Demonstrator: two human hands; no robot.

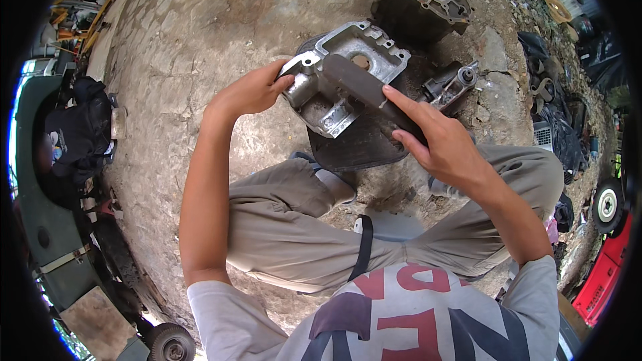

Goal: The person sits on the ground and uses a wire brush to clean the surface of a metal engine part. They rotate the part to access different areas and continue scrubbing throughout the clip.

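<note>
Silver cast housing (388,60), open recess facing up, with a brown round patch (362,61) inside, resting on a dark pad (354,152) over worn, stained ground (200,33). Beyond, a darker holed casing (418,10); rightward, a smaller metal part (449,85); far left, green bodywork (50,194). Pinches the housing's left edge in the left hand (249,92); grasps a dark bar (368,90) across it in the right hand (445,144), index finger stretched along the top.

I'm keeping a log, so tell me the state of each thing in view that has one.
Silver casing, hollow side up
Dark bar, held across casing
Left hand, closed on casing's edge
Right hand, closed on bar
Large housing, holed top facing up
Small metal part, not held
Dark mat, partly covered
</note>
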